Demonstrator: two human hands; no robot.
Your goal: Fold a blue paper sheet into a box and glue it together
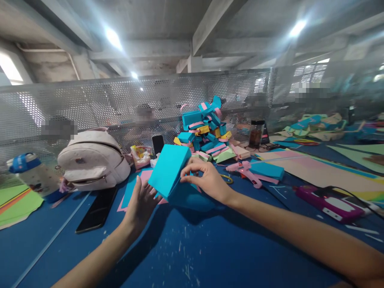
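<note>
A blue paper box (170, 166) is held up above the blue table, tilted, with a loose blue flap hanging below its right side. My left hand (141, 200) supports it from the lower left, its fingers partly hidden behind the box. With thumb and forefinger pinched, my right hand (202, 176) grips the box's right edge. Beneath and behind lie blue and pink paper sheets (129, 192). To the right of my right hand rests a pink glue gun (245, 172), beside a flat blue folded paper piece (268, 171).
A pile of blue, pink and yellow paper pieces (207, 132) stands at the back. On the left are a white backpack (93, 162), a bottle (34, 178) and a black phone (97, 210). A purple power bank (330, 204) with a cable lies right. Perforated metal panels (120, 104) close off the far side.
</note>
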